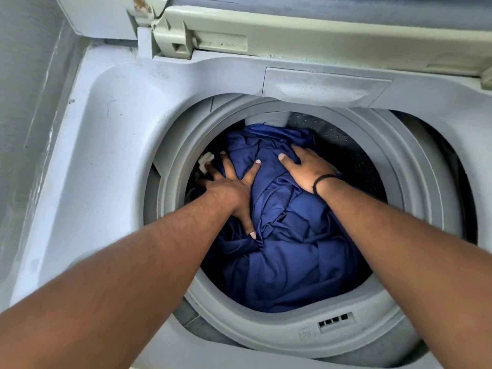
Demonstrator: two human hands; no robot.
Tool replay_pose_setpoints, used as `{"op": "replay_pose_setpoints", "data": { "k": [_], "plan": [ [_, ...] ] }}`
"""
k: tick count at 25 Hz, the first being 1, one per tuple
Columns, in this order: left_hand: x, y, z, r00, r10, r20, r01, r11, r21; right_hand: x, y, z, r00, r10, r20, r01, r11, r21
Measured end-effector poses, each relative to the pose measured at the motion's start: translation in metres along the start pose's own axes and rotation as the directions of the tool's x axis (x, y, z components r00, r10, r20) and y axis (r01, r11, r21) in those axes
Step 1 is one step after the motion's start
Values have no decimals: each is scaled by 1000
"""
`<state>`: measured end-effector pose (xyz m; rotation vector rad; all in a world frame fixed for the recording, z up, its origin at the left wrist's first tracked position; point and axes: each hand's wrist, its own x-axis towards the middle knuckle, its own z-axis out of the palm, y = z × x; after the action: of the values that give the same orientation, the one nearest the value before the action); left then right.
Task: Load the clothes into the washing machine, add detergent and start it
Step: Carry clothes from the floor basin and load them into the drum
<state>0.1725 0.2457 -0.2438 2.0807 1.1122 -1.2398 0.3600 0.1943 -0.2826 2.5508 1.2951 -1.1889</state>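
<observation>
Top-loading washing machine (106,123), seen from above with its lid (306,30) raised at the far side; pale deck surrounds a grey ring (266,334) that frames the round drum mouth; a shallow rectangular recess (324,86) lies in the deck just beyond the ring, and it cannot be told whether this is the detergent compartment. Blue clothes (287,262) fill the drum as one crumpled mound, lying wholly within the ring and reaching from its near edge to its far edge; perforated drum wall (335,134) shows only at the far right; a small white scrap (206,161) is visible at the far left, beside the fabric. Left hand (229,187) lies flat on the left of the mound, fingers spread and straight, pressing rather than grasping; right hand (303,166) lies flat on the far right of the mound, fingers likewise extended; a dark band (323,181) circles the right wrist. Each grip is therefore open, holding nothing. Load sits directly beneath both palms, so the governing relation is vertical: the likely step in hand is packing the fabric downward; both hands are equally near it. Neither detergent nor controls appear in view.
</observation>
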Motion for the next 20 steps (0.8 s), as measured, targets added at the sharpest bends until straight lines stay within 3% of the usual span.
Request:
{"op": "replay_pose_setpoints", "data": {
  "k": [1,6,10,12,14,17,20],
  "plan": [
    [0,1,-1,1000,-1,5,1,1000,2,5,4,-3,999,-18,41,17,1000,22],
    [-30,-7,-9,999,35,-39,-35,999,-10,-36,-8,-11,995,-91,-36,89,995,-53],
    [-102,-33,-17,962,216,-166,-242,957,-160,-114,-10,-38,993,-116,-10,116,983,139],
    [-154,-48,-26,878,311,-363,-431,844,-319,-168,-16,-59,990,-127,-55,138,950,281],
    [-207,-58,-32,782,265,-564,-566,680,-465,-229,-22,-80,984,-125,-130,164,916,366],
    [-261,-68,-16,774,153,-614,-601,481,-638,-318,-31,-97,966,-114,-230,216,848,485],
    [-283,-70,21,756,125,-642,-624,433,-650,-384,-29,-80,931,-31,-363,261,752,605]
  ]
}}
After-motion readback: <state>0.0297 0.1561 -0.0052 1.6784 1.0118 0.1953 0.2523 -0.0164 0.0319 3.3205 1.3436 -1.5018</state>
